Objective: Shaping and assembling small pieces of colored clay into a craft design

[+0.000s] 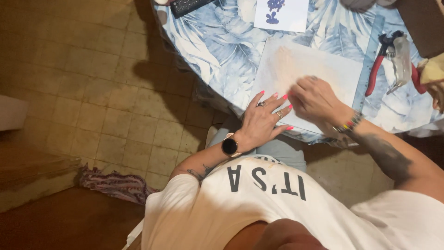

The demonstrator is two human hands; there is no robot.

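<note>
Head view, near to far. Nearest is the person's white shirt, then a strip of tiled floor (106, 111) on the left with a bundled patterned cloth (115, 184) lying on it.

Left hand (261, 121), with a watch on the wrist and rings, lies flat on the near edge of the pale sheet (323, 69); fingers spread, grip wide open, pressing down, nothing held. Right hand (316, 99) sits just beside it on the sheet, fingers curled down. It may be pinching something small against the sheet, but I cannot tell whether its grip holds anything.

The sheet lies flat on the surface (217, 51), which is covered with a blue leaf-print cloth; the sheet's near corner is at the surface's near edge, under both hands. It looks thin, light and fairly flexible, paper or card, likely to slide on the cloth unless pinned. Best taken by an edge or corner; flat palms hold it steady.

Right of the sheet: a clear ruler (370, 60), then red-handled pliers (381, 62). Farther: a small white card with blue shapes (280, 14), and a dark remote (187, 5) at far left.
</note>
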